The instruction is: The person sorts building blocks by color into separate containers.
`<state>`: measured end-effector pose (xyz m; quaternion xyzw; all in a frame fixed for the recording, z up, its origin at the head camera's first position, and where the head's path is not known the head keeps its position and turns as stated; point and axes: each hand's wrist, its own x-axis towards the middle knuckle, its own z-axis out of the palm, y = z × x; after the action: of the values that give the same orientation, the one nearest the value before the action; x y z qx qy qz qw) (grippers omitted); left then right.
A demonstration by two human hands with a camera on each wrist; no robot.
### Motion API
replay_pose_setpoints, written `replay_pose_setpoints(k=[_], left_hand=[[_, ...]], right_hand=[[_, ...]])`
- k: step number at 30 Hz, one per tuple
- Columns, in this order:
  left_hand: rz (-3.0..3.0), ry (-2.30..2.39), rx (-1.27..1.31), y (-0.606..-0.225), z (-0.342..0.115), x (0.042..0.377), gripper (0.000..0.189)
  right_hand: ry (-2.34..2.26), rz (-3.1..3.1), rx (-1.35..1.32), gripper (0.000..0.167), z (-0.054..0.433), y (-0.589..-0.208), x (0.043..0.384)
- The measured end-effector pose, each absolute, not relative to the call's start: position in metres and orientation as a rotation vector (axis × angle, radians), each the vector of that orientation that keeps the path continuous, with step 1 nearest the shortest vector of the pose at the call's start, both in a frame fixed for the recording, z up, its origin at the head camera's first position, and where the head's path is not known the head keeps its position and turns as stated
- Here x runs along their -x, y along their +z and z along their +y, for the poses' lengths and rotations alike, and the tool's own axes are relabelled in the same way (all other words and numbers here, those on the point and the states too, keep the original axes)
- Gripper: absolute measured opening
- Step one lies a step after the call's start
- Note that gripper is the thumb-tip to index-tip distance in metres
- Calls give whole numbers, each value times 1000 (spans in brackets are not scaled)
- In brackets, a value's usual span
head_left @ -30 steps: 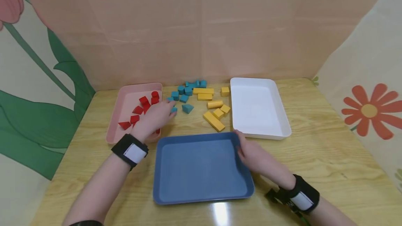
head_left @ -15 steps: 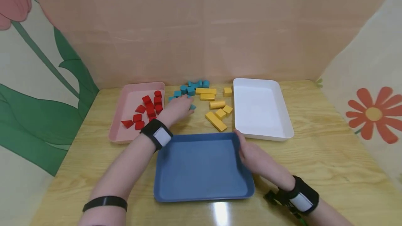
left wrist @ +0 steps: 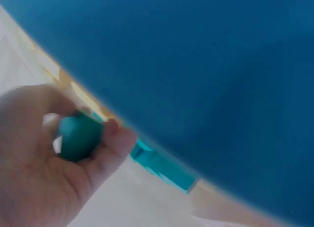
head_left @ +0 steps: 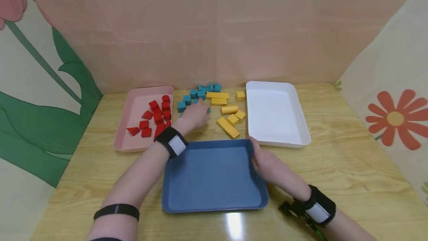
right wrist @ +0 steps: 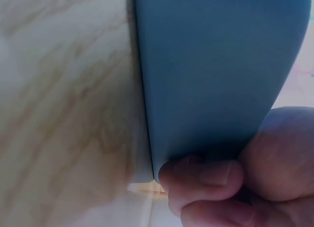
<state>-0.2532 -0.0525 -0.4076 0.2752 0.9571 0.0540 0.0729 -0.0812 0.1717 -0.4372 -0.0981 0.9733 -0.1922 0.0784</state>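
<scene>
My left hand [head_left: 194, 115] reaches over the group of blue blocks behind the tray. In the left wrist view its thumb and fingers pinch a blue block [left wrist: 81, 137], blurred and partly covered by the fingers. More blue blocks [head_left: 187, 100] lie to the left of the hand and beyond it. At the right side of the blue tray [head_left: 215, 177], my right hand [head_left: 271, 164] grips the rim near the far corner. Its curled fingers [right wrist: 206, 180] rest against the tray's outer wall in the right wrist view.
On the left stands a pink tray [head_left: 122, 137] holding several red blocks [head_left: 158, 116]. Several yellow blocks [head_left: 228, 128] lie between the blue ones and a white tray [head_left: 277, 114] at the right. A fabric backdrop [head_left: 214, 32] rises behind the wooden table [head_left: 347, 159].
My left hand has moved right, from the pink tray's edge to the blue blocks, and now pinches one of them. My right hand stays on the tray rim.
</scene>
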Motion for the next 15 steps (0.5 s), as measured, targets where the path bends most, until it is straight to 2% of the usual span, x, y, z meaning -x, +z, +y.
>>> replay_pose_setpoints(k=[4,11,15], left_hand=[[2930,338,-866,-400,-49,233,41],[2882,244,-1292,-396,-39,182,46],[2836,190,-1423,-395,-34,160,48]], right_hand=[[-591,2982,338,58,171,-439,81],[-590,3047,347,53,171,-441,82],[-590,3030,329,50,171,-442,82]])
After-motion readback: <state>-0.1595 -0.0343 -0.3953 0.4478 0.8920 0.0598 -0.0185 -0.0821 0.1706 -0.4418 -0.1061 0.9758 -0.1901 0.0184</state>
